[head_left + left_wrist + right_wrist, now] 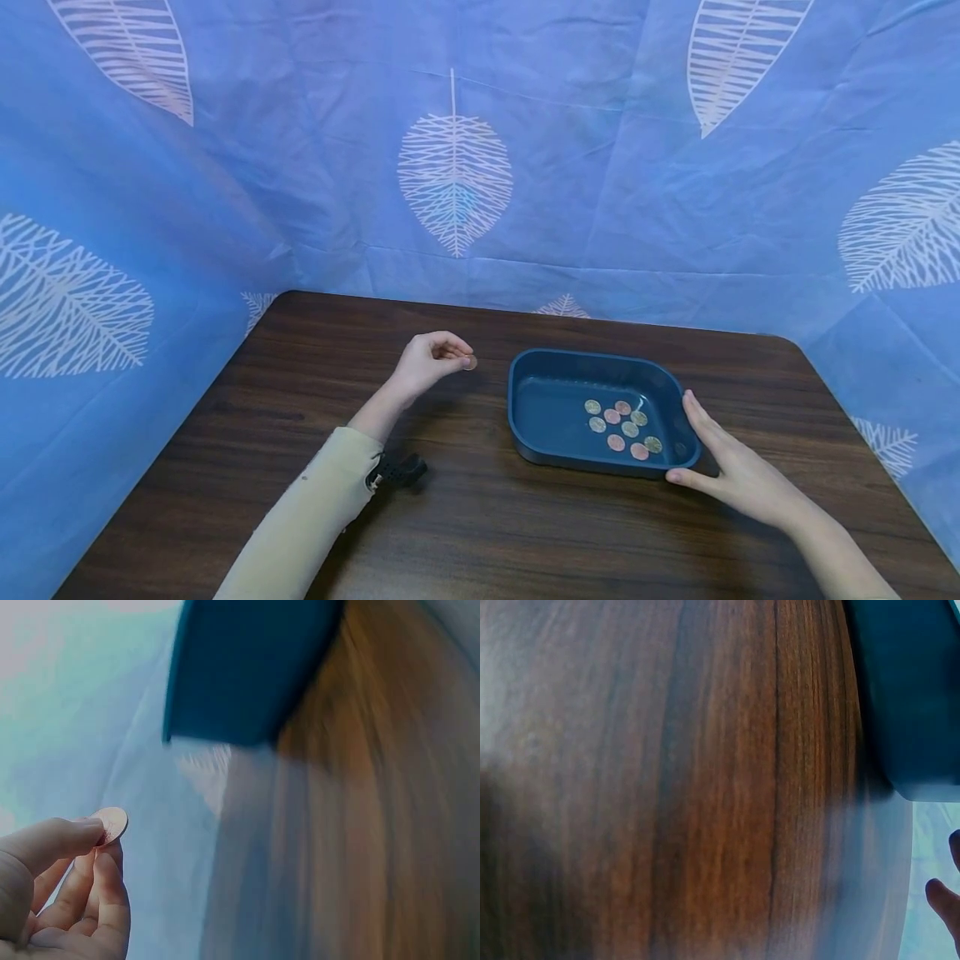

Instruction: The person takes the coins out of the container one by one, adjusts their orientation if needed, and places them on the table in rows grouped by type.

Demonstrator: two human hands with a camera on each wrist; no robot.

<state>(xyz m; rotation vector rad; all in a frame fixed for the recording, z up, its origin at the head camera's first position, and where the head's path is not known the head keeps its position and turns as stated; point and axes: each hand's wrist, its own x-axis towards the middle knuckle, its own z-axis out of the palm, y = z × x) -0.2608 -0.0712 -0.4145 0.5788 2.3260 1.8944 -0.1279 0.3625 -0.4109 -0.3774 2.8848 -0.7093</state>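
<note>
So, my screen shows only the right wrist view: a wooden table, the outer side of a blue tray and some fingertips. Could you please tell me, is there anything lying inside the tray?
Observer: Yes, several coins lie on the floor of the tray.
Operator: Thank you. And the left hand, does it hold something?
Observer: Yes, it pinches a single coin between thumb and fingers.
Operator: I understand. Is this one above the tray now?
Observer: No, in the head view it is to the left of the tray, not over it.
</note>
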